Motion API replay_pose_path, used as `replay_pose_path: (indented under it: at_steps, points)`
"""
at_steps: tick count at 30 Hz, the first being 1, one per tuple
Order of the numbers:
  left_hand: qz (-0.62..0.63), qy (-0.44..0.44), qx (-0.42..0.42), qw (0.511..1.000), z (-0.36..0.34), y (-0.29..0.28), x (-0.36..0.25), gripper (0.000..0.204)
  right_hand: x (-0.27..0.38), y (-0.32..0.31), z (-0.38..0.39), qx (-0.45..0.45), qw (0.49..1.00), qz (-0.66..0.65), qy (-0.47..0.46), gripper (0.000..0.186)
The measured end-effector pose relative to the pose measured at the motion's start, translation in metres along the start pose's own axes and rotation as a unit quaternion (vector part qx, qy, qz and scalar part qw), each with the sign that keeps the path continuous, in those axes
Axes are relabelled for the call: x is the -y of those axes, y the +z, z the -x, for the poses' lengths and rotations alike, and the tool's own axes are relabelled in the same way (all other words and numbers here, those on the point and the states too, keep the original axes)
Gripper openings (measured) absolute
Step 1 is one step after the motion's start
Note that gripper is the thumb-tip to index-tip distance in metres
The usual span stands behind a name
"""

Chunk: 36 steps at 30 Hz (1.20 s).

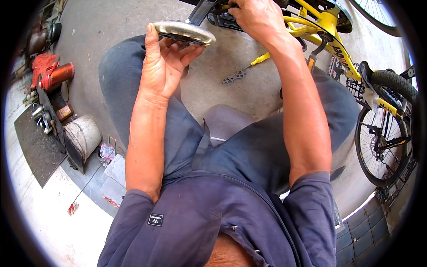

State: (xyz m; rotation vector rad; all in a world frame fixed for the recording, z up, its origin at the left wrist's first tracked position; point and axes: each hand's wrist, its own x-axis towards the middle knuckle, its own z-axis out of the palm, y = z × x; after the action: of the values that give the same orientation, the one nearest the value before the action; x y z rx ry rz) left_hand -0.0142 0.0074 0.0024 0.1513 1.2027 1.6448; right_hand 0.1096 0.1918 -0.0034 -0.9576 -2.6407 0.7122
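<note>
Metalwork (42, 38), dark and blurred, stands near the left edge of the floor (111, 22). Below it, an orange-red cylinder (62, 74) lies beside a red part (43, 66), and a grimy whitish bucket (84, 133) sits nearer the person, with a black sheet (38, 147) to its left. The left hand (162, 66) is raised over the left trouser leg (118, 80), holding a small wheel (184, 32) by its rim: the thumb presses the left side, and the fingers curl underneath, slightly apart. A grey metal bracket (201, 12) rises from the wheel toward dark bicycle parts. In the middle of the floor, between the knees, lie a flat spanner with several holes (234, 78) and a yellow-handled tool (259, 59), end to end. The right hand (258, 20) reaches those dark parts, its fingertips bent down; I cannot tell whether they grip anything. Rightward is the yellow bicycle frame (328, 23); another bicycle (380, 129) stands at the floor's right edge.
</note>
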Motion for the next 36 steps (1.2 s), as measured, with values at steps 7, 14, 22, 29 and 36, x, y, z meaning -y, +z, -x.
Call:
replay_pose_path:
  at_steps: [7, 14, 22, 29, 36]
  points:
    - [0.010, -0.003, -0.002, 1.000, -0.001, -0.004, 0.001, 0.083, 0.002, 0.002, -0.003, -0.016, 0.999, 0.005, -0.049, 0.015]
    - [-0.001, 0.000, 0.007, 1.000, -0.001, -0.004, 0.001, 0.084, 0.002, 0.011, -0.007, 0.001, 1.000, 0.007, -0.028, 0.016]
    - [-0.004, 0.004, 0.004, 1.000, -0.001, -0.003, 0.001, 0.084, 0.002, 0.011, -0.003, 0.030, 0.999, 0.020, -0.002, 0.017]
    - [-0.004, 0.007, 0.002, 1.000, -0.002, -0.003, 0.001, 0.086, -0.008, 0.016, 0.011, 0.008, 0.998, 0.050, 0.032, 0.018]
    - [0.026, -0.005, 0.007, 1.000, -0.002, -0.003, 0.002, 0.078, -0.025, 0.025, 0.024, 0.002, 0.997, 0.067, 0.042, 0.029]
